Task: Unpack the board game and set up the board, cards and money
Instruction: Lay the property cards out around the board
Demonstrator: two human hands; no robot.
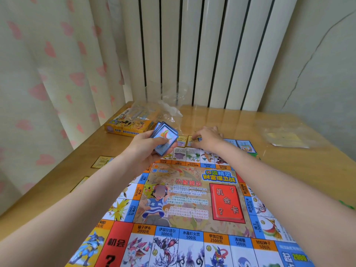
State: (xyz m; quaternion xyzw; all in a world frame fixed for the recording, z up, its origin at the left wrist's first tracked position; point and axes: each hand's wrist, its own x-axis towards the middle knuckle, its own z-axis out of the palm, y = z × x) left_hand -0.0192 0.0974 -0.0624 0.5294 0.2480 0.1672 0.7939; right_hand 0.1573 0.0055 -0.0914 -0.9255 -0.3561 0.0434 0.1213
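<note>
Two yellow-framed cards (102,161) lie on the worktop (57,182) off the board's 9 o'clock edge, well apart from the rest. Game box (128,126) sits at the board's 11 o'clock, with crumpled clear plastic wrap (165,105) on and behind it.

My left hand (143,149) grips the blue-backed card deck (165,138), fingers curled under and thumb across the top card, deck fanned a bit and tilted up. Board (185,205) is unfolded flat in front of me.

My right hand (207,138) is at the board's 12 o'clock edge, fingers curled down onto a card in the row (182,140) laid along that edge. Can't tell whether it pinches the card or just presses it; fingertips are hidden. More blue cards (243,145) continue the row toward 1 o'clock. A flat clear bag (287,138) with yellowish contents lies at 2 o'clock, likely the money, not yet unpacked.

Risks, my guess:
- fanned deck is loosely squared, so the top cards could slide off if I tilt further
- glossy worktop, so placed cards may skate when nudged
- right forearm over the board could drag or shift it
- loose wrap could snag cards
</note>
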